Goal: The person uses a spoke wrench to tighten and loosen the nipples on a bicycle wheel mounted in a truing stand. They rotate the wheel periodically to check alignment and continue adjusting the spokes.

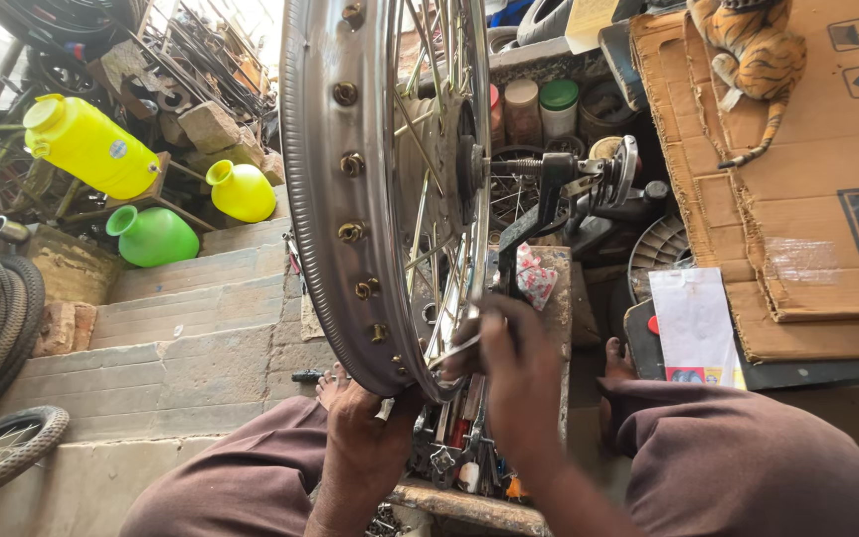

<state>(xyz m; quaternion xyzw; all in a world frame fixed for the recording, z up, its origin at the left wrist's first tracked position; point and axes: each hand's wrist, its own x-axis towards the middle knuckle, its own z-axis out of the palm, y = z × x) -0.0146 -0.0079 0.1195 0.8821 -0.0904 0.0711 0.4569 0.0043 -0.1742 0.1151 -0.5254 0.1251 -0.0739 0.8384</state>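
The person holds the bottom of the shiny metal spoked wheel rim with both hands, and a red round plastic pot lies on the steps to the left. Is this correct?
Not quite. The round plastic pot on the stone steps is green, not red, as the head view shows. The rest holds: left hand and right hand are at the bottom of the shiny metal spoked wheel rim.

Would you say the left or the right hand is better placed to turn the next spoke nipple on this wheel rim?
Probably the right hand: it already holds a thin metal tool at the spokes inside the rim. The left hand grips the rim's lower edge, steadying it.
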